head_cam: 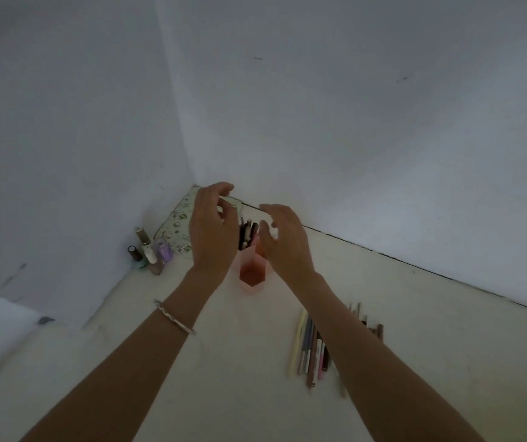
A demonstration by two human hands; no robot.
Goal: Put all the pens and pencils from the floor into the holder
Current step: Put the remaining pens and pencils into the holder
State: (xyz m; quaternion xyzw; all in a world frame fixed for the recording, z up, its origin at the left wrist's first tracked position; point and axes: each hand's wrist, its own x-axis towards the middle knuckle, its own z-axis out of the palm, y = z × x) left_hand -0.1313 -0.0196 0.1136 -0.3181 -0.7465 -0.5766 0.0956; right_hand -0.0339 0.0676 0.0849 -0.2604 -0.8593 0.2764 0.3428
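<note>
Pens and pencils (311,349) lie in a loose bundle on the pale floor (223,378), near my right forearm, which crosses over the far side of the bundle and hides part of it. A second batch of pens (247,234) already stands upright in the pink translucent holder (251,274), which sits on the floor close to the corner of the two white walls. My left hand (212,231) and right hand (284,237) hover on either side of the holder's top, fingers loosely curved and apart, holding nothing; they cover the holder's upper edges, so I cannot tell whether either one touches it. A silver bracelet (174,317) sits on my left wrist. To the left, against the wall, stands a cluster of small nail-polish bottles (147,253), and behind them, in the corner, lies a flat floral-patterned item (176,228), partly behind my left hand.
</note>
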